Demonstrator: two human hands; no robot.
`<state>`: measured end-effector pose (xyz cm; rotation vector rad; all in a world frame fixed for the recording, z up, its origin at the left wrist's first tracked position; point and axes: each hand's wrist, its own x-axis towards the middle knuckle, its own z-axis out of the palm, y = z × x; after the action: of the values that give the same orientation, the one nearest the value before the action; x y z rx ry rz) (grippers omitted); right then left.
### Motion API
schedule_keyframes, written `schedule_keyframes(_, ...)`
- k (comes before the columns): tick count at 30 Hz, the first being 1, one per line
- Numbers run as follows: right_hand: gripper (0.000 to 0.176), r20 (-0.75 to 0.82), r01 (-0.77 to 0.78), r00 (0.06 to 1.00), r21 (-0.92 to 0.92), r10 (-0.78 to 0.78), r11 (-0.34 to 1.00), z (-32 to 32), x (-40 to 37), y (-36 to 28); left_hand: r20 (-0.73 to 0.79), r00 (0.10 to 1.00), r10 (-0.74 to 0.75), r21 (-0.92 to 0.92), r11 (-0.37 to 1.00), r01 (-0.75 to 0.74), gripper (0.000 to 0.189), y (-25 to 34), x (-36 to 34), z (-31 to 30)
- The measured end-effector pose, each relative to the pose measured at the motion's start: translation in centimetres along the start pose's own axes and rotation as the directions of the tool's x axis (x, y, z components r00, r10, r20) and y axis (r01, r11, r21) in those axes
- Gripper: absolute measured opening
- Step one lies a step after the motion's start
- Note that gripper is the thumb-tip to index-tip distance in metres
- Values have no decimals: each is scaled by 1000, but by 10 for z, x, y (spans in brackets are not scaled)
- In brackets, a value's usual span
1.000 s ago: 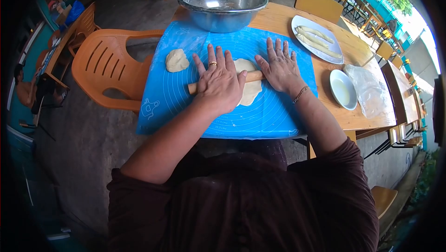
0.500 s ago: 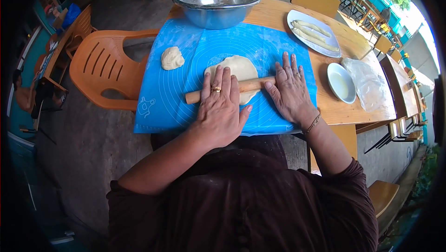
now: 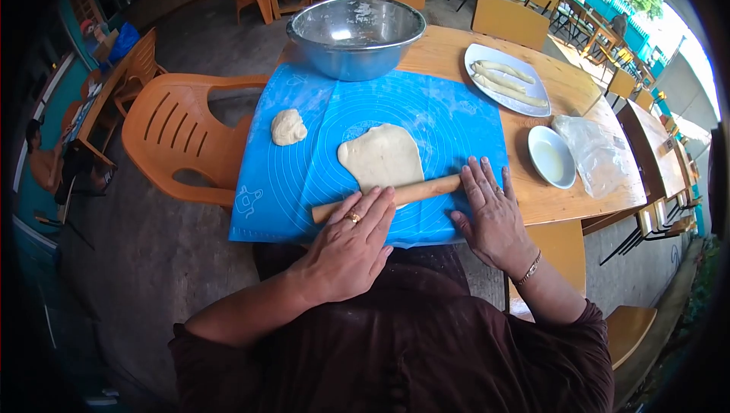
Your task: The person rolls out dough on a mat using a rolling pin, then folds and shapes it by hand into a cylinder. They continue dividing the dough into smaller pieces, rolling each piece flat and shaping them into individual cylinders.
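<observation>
My left hand (image 3: 342, 249) lies with fingers stretched over the left part of a wooden rolling pin (image 3: 426, 189). On the pin's right end rest the outstretched fingers of my right hand (image 3: 494, 223). The pin lies slightly tilted across the near edge of a flat sheet of dough (image 3: 382, 156), whose lower margin is partly hidden by pin and fingers. Beneath it spreads a blue silicone mat (image 3: 456, 128) with printed circles. A lump of dough (image 3: 289, 128) sits on the mat at the left.
A steel mixing bowl (image 3: 357, 63) stands at the mat's far edge. Rolled dough strips lie on a white plate (image 3: 532, 107) at far right. Nearer are a small white bowl (image 3: 549, 150) with liquid and a clear plastic bag (image 3: 601, 162). An orange chair (image 3: 182, 128) adjoins the table's left side.
Both hands have drawn the rolling pin toward my body, from the middle of the dough sheet to its near edge. More of the sheet shows. The view has tilted up slightly.
</observation>
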<state>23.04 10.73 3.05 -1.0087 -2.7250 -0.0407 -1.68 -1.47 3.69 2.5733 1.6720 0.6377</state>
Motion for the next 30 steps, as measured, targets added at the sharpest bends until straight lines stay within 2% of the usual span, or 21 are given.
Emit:
schedule_keyframes(2, 60, -49, 11, 999, -1, -11, 1000, -8, 3, -2, -23, 998, 54, -113, 992, -57, 48, -7, 2, -3)
schedule_keyframes(3, 56, -28, 62, 998, 40, -61, 997, -11, 8, -3, -152, 985, 78, -129, 987, -98, 31, -8, 9, -6)
schedule_keyframes(4, 52, -10, 113, 994, 83, -113, 990, -13, 12, -6, -152, 985, 85, -124, 987, -104, 31, -10, 15, -12)
schedule_keyframes(5, 45, -130, 200, 975, 132, -183, 971, -4, 18, -11, -56, 997, 62, -230, 971, -73, 25, -14, 23, -20)
schedule_keyframes(6, 45, -137, 200, 974, 131, -182, 971, -4, 22, -15, 43, 998, 47, -328, 944, -31, 19, -19, 31, -27)
schedule_keyframes(7, 43, -99, 213, 976, 231, -195, 949, -3, 25, -17, -15, 1000, 16, -422, 906, -21, 11, -24, 44, -31)
schedule_keyframes(8, 40, -61, 221, 975, 331, -213, 917, -3, 27, -19, -89, 996, -12, -408, 913, -25, 12, -35, 60, -33)
schedule_keyframes(9, 34, -178, 276, 957, 300, -230, 913, -4, 30, -19, -163, 986, -39, -393, 919, -28, 13, -49, 76, -33)
schedule_keyframes(10, 34, -181, 275, 957, 302, -228, 913, -9, 31, -15, -127, 987, -100, -370, 928, 46, 15, -64, 91, -34)
schedule_keyframes(12, 32, -94, 71, 994, 231, -51, 970, -23, 28, 3, -91, 984, -156, -341, 933, 116, 18, -93, 114, -25)
schedule_keyframes(13, 32, -97, 69, 994, 232, -47, 970, -30, 23, 14, 4, 965, -264, -424, 873, 241, 22, -107, 123, -16)
schedule_keyframes(14, 28, -42, -82, 994, 324, 101, 943, -38, 16, 28, 107, 927, -360, -491, 791, 364, 27, -117, 128, -8)
schedule_keyframes(15, 25, 27, -230, 970, 403, 240, 886, -42, 13, 38, 107, 927, -358, -491, 792, 363, 27, -119, 129, -2)
schedule_keyframes(16, 25, 28, -233, 970, 402, 242, 886, -43, 12, 45, 132, 945, -300, -348, 878, 328, 34, -119, 130, 5)
schedule_keyframes(17, 23, 104, -333, 938, 529, 330, 780, -45, 11, 51, 167, 956, -243, -200, 941, 274, 41, -119, 132, 10)
schedule_keyframes(18, 23, 192, -426, 895, 635, 402, 645, -46, 11, 55, 170, 956, -238, -203, 941, 270, 41, -114, 137, 10)
schedule_keyframes(20, 27, 235, -452, 880, 682, 413, 576, -50, 15, 54, 360, 877, -319, 103, 948, 302, 46, -103, 149, 4)
schedule_keyframes(21, 28, 302, -481, 861, 744, 410, 463, -54, 20, 51, 364, 877, -315, 102, 949, 299, 46, -102, 152, 0)
schedule_keyframes(22, 29, 366, -506, 842, 791, 396, 344, -56, 25, 48, 421, 855, -304, 44, 948, 315, 44, -101, 155, -5)
schedule_keyframes(27, 44, 384, -424, 885, 898, 265, 116, -45, 50, 41, 528, 791, -310, -138, 888, 439, 37, -100, 153, -13)
schedule_keyframes(30, 47, 419, -449, 883, 885, 211, 124, -33, 61, 28, 445, 853, -274, -238, 882, 408, 32, -90, 146, -26)
